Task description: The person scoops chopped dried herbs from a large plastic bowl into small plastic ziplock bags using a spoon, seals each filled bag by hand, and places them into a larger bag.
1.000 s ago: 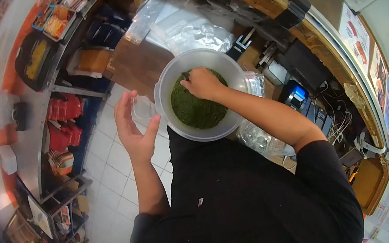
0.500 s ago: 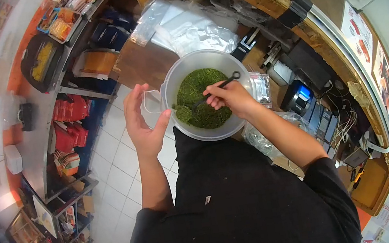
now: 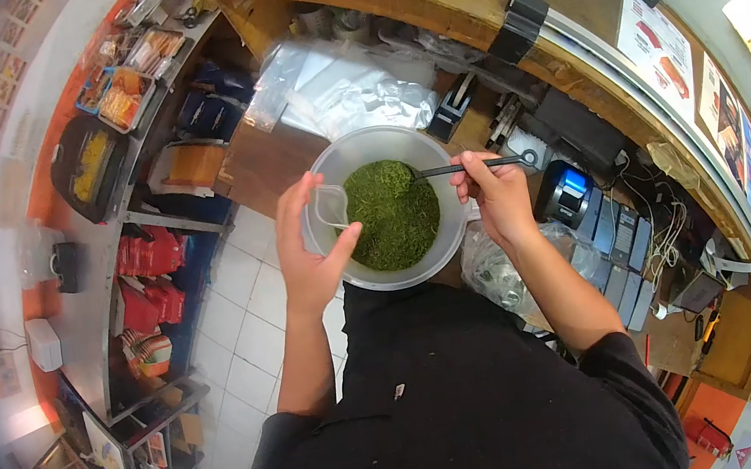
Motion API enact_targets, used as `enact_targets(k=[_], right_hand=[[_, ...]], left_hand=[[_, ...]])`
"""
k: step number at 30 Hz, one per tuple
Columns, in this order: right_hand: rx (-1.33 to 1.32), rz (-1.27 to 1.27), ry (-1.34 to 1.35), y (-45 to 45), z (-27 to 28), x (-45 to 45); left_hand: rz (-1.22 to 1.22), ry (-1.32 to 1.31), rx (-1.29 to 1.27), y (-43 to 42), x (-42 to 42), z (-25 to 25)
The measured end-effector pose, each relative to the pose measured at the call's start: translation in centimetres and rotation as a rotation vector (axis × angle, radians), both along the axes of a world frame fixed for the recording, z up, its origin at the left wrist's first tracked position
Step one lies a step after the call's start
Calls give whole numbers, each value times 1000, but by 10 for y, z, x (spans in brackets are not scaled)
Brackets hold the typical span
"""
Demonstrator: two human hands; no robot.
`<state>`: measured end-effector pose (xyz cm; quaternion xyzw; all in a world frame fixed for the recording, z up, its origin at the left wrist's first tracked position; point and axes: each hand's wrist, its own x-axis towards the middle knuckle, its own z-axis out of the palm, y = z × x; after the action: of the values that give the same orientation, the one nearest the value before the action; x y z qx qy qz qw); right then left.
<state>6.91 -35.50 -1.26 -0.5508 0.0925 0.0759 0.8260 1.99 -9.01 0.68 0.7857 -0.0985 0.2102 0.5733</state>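
Observation:
A round translucent tub [image 3: 334,265] stands above my lap, holding finely shredded green leaves [image 3: 396,227]. My left hand [image 3: 309,259] is at the tub's left rim, thumb and fingers curved around a small clear plastic container [image 3: 330,210] with a wavy open edge; whether it is a bag or a cup I cannot tell. Over the right rim, my right hand [image 3: 497,192] pinches a black spoon [image 3: 453,168] by its handle, which ends in a ring. The spoon lies nearly level, its head among a raised clump of leaves at the back of the tub.
Clear plastic bags [image 3: 364,91] lie on the wooden desk behind the tub. Crumpled plastic [image 3: 492,266] is right of it, near a lit-screen device [image 3: 568,188] and tangled cables. Shelves with red packets [image 3: 148,252] stand left, above a white tiled floor [image 3: 245,302].
My right hand has shifted right and turned, bringing the spoon from upright digging to nearly level with leaves at its head. The left hand has moved slightly right with the clear container.

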Motion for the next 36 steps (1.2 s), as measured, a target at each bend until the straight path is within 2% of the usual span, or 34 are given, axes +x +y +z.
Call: enact_targets(k=[8, 11, 14, 18, 20, 21, 23, 24, 26, 28, 29, 30, 31, 32, 33, 35, 36], right_hand=[[-89, 11, -198, 2, 24, -20], [-148, 62, -307, 6, 28, -28], [-97, 80, -424, 5, 24, -31], [-80, -22, -384, 0, 26, -30], [-239, -6, -251, -6, 16, -28], [-238, -5, -251, -6, 9, -29], [-844, 320, -439, -5, -1, -29], [-910, 270, -501, 3, 6, -32], [-832, 263, -558, 19, 8, -31], [-714, 205, -687, 33, 3, -25], [-715, 199, -689, 37, 2, -25], [-613, 142, -568, 41, 2, -24], [-511, 89, -447, 44, 0, -24], [-538, -16, -470, 46, -8, -22], [-537, -14, -469, 45, -10, -22], [-302, 18, -276, 43, -12, -22], [-302, 18, -274, 42, -11, -23]], left_hand=[[105, 71, 251, -42, 11, -8], [115, 79, 213, -51, 13, -12], [126, 74, 221, -54, 14, -14], [143, 60, 228, -54, 15, -16], [203, -13, 336, -53, 14, -18], [204, -13, 337, -53, 10, -17], [246, -14, 204, -55, 8, -14], [242, -10, 204, -58, 8, -15], [31, 345, -546, -67, 11, -17], [-46, 391, -621, -72, 9, -21], [-121, 436, -696, -75, 9, -22], [-147, 412, -780, -79, 7, -22], [-149, 411, -778, -78, 7, -23], [-110, 367, -726, -77, 7, -25], [-70, 324, -675, -76, 6, -26], [-15, 319, -605, -71, 3, -23], [35, 312, -535, -69, 2, -21]])
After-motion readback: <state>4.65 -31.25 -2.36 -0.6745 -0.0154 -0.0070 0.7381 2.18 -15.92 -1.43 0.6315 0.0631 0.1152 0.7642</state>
